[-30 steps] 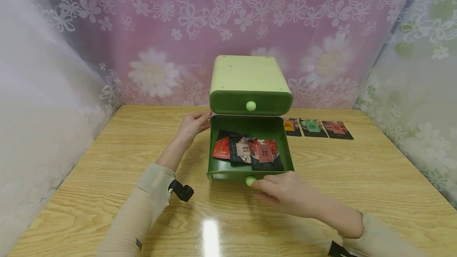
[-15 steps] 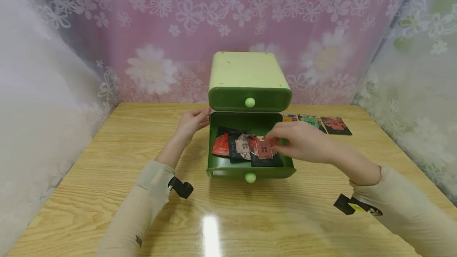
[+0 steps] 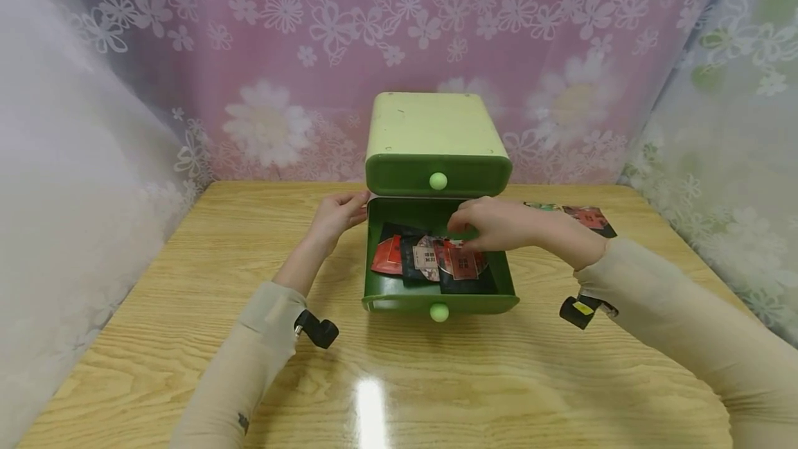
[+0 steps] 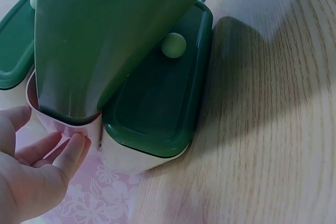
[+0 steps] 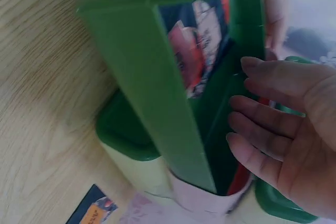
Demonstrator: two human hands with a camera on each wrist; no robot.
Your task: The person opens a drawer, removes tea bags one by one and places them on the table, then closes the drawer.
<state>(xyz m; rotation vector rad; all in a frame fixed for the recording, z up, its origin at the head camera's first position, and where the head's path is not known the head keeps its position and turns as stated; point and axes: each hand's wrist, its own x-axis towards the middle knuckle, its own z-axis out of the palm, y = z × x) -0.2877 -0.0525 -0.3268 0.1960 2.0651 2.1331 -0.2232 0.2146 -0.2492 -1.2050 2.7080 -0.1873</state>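
Note:
A small cabinet [image 3: 436, 123] with a cream top and green drawer fronts stands on the table, its middle drawer [image 3: 380, 302] pulled out. Inside lie several flat sachets in black and red, among them a red-labelled sachet [image 3: 467, 276] on the right and a pale-labelled sachet [image 3: 424, 258] beside it. My right hand [image 3: 499, 222] reaches over the drawer's right side, fingers loosely bent and apart, thumb right at the top of the red-labelled sachet. Against the cabinet's left side rests my left hand [image 3: 333, 220]; its fingertips touch the pink middle casing [image 4: 65, 127] in the left wrist view.
To the right of the cabinet, a green-labelled sachet [image 3: 541, 206] and another red-labelled sachet [image 3: 589, 218] lie on the wooden table [image 3: 280, 393]; an orange-labelled sachet [image 5: 93, 213] shows in the right wrist view. A flowered curtain [image 3: 262, 33] hangs behind.
My right hand has let go of the drawer's round knob and moved up and back over the sachets in the drawer. The left hand has stayed at the cabinet's side.

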